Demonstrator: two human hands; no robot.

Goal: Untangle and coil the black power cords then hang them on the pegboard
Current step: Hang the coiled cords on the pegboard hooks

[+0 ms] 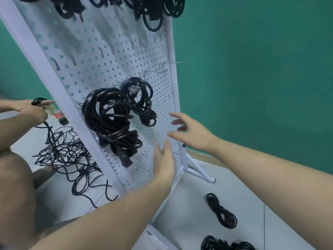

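Observation:
A white pegboard (115, 51) leans across the view. Two coiled black cords hang on its hooks: a large bundle (110, 121) and a smaller coil (141, 100). More coils hang along the top edge (155, 9). My left hand (164, 163) is open, fingers straight, against the lower board right of the large bundle. My right hand (191, 130) is open with fingers spread near the board's right edge, holding nothing. A coiled cord (221, 211) lies on the floor at lower right, another (227, 244) at the bottom edge.
A tangled heap of black cords (72, 156) lies on the floor left of the board. Another person's hand (34, 109) at the left holds a cord end from it. A soda bottle (60, 116) stands behind. The board's stand foot (200, 170) juts right. The wall is green.

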